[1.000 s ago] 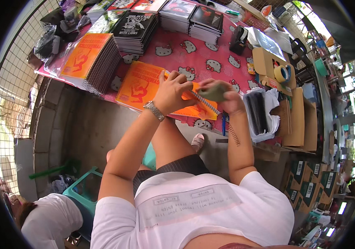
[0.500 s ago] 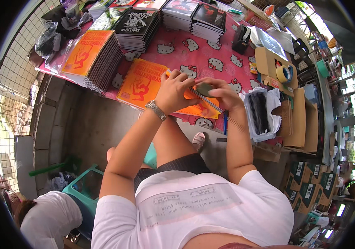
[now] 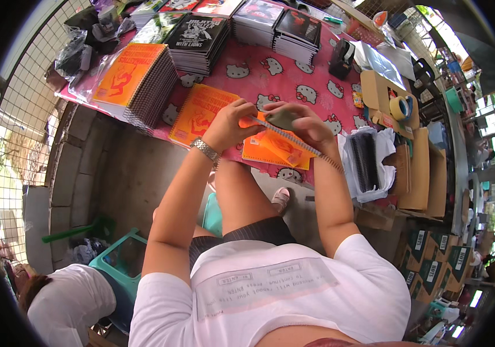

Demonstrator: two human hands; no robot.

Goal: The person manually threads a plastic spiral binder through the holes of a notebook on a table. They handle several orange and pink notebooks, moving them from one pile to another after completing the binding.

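- A stack of orange spiral notebooks [image 3: 129, 78] stands at the table's left end, with a black-covered stack [image 3: 196, 37] just beyond it to the right.
- Nearer me, an orange notebook [image 3: 198, 118] lies flat on the pink patterned tablecloth [image 3: 291, 72], partly behind my left hand.
- My left hand [image 3: 228, 126], watch [image 3: 205, 151] at the wrist, pinches the left end of a coil-edged orange booklet [image 3: 251, 121] between thumb and fingers.
- The spiral coil [image 3: 293, 139] slants down rightward from that pinch, its loose tail lying across my right wrist; orange covers [image 3: 273, 155] lie beneath it, near the table's front edge.
- My right hand [image 3: 312, 127] curls its fingers about a dark green object [image 3: 282, 118], close above the coil; I cannot tell what it is.
- Just right of that wrist, black coils [image 3: 360, 159] lie bundled in white plastic [image 3: 383, 168].
- Farther right, a tape roll [image 3: 399, 108] rests in a cardboard box [image 3: 374, 87].
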